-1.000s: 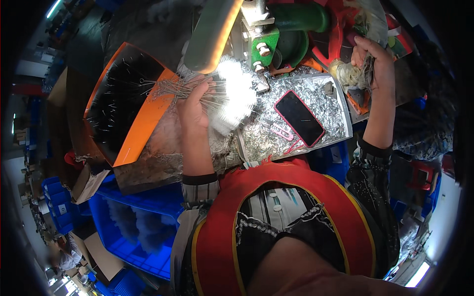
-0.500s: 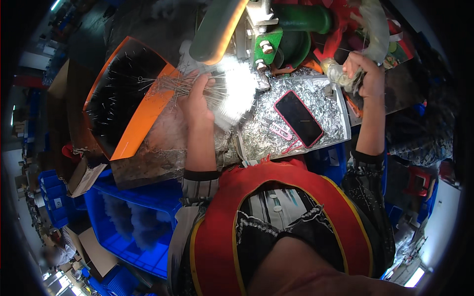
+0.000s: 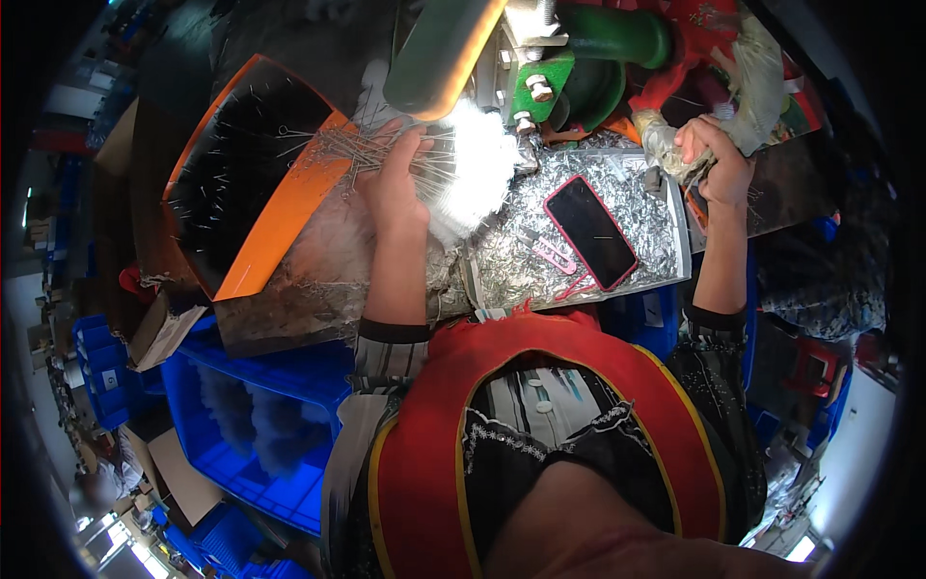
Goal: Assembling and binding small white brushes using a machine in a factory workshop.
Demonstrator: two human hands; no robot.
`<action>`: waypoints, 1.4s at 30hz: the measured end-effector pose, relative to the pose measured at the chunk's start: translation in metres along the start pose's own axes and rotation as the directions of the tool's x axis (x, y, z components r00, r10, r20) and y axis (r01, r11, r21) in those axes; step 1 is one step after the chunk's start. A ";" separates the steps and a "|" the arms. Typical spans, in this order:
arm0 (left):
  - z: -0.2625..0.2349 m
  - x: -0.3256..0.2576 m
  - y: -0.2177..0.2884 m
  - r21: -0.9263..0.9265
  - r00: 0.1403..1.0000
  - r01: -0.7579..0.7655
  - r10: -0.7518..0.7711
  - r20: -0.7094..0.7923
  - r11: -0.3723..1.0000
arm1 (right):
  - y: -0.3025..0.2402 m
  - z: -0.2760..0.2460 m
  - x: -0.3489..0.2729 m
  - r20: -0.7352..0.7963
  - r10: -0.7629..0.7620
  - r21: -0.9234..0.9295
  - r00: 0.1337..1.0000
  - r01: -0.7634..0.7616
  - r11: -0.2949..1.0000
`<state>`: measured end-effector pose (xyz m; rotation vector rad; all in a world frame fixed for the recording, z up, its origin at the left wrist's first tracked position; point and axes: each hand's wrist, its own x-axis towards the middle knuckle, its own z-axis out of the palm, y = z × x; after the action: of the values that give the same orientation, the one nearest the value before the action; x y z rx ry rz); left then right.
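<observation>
My left hand [image 3: 396, 188] is closed around a bundle of thin wire stems [image 3: 338, 150], some ending in small loops. To the right of that hand, white bristles [image 3: 468, 179] glare under the lamp, so the bundle looks like wire-stemmed brushes. The stems' left ends reach over the edge of an orange-rimmed black bin [image 3: 289, 232], which holds more loose wires. On the right, my right hand [image 3: 719, 159] has its fingers wrapped round a curved handle [image 3: 666, 145] covered in pale, worn wrapping. That handle belongs to the green machine [image 3: 617, 34] ahead of me.
A lit lamp [image 3: 444, 58] hangs low over the left hand, beside a bolted green bracket [image 3: 545, 89]. On a tray strewn with metal clippings [image 3: 502, 232] lie a red-cased phone [image 3: 591, 232] and pink snips [image 3: 552, 253]. A blue crate [image 3: 289, 502] holding grey-white brushes stands below left.
The whole view has shifted slightly. My right hand and the wrapped handle sit a little lower against the machine; the left hand keeps its hold on the bundle.
</observation>
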<state>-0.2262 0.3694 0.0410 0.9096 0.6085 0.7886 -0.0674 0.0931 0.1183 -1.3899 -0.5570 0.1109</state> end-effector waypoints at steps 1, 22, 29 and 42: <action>-0.001 0.000 0.000 0.004 1.000 0.000 0.000 -0.003 1.000 | -0.002 -0.001 0.001 0.000 0.003 0.003 1.000 -0.003 1.000; -0.001 0.001 0.004 -0.160 0.981 -0.059 0.027 -0.193 0.985 | -0.009 -0.003 0.006 -0.076 0.167 0.067 0.983 -0.162 0.985; 0.002 0.004 0.004 -0.125 0.987 -0.057 0.037 -0.158 0.990 | -0.059 -0.003 0.026 0.086 0.319 -0.124 0.944 -0.308 0.943; -0.015 0.009 0.015 -0.068 0.965 0.218 -0.204 0.164 0.974 | 0.022 -0.008 -0.003 0.040 -0.097 0.062 0.995 0.094 0.994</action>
<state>-0.2375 0.3895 0.0451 0.8043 0.5202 0.5418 -0.0611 0.0892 0.0956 -1.3027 -0.6496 0.0797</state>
